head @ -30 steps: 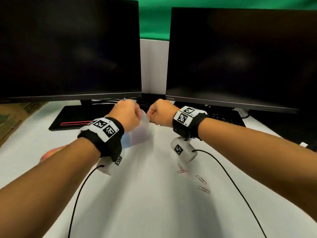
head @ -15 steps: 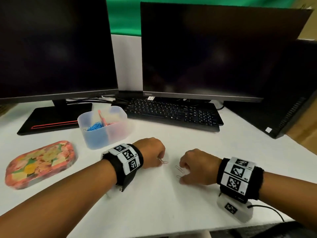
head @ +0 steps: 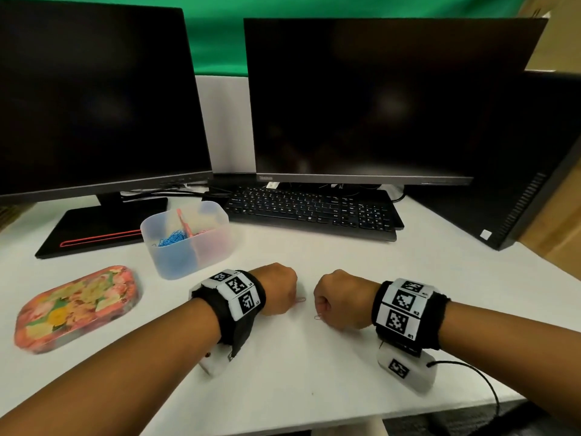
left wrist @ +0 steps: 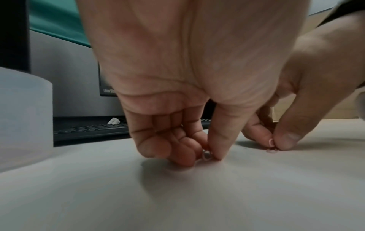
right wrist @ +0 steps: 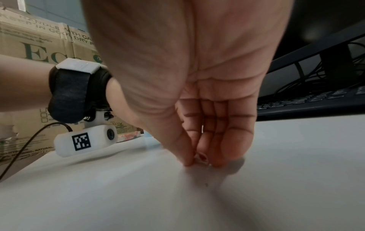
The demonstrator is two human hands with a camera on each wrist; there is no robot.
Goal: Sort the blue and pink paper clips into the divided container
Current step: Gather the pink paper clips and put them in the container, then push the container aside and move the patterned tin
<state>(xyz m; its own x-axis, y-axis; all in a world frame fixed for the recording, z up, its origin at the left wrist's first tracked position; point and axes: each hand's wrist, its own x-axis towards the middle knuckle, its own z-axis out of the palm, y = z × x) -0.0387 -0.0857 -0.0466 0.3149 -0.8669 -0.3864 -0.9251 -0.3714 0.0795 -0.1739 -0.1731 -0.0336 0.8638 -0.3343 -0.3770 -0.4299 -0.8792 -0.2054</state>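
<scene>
A translucent divided container stands on the white table, with blue paper clips in its left compartment and pink ones in its right. In front of it both hands rest on the table, fingers curled down. My left hand pinches a pink paper clip between thumb and fingers, seen close in the left wrist view. My right hand pinches another pink clip against the table; the right wrist view shows that clip between thumb and fingertips.
A floral tin lies left of the container. A black keyboard, two dark monitors and a computer tower fill the back and right. The table's front edge runs just behind my wrists.
Both hands came down from the container to the front of the table. Their fingers have closed on the two pink clips that lay loose there.
</scene>
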